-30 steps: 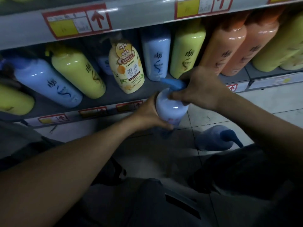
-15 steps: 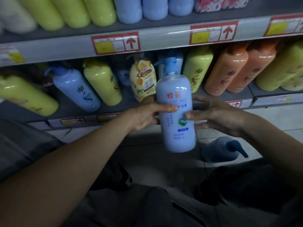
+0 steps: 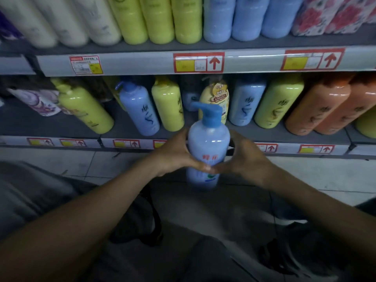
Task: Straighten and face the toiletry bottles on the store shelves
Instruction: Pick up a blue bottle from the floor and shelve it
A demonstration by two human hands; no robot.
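Blue glossy plastic pump bottle (image 3: 207,147) stands upright before the lower grey shelf (image 3: 126,127); left hand (image 3: 175,154) and right hand (image 3: 244,159) clamp its waist, thumbs meeting; probably full, heavy, slick; best held mid-body, not by the pump.

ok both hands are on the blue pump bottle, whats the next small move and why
Probably ease the blue pump bottle forward and up onto the lower shelf, label outward. Both the left hand and right hand clasp it upright just in front of the shelf edge, off the shelf, and bare shelf shows behind it, before the cream bottle.
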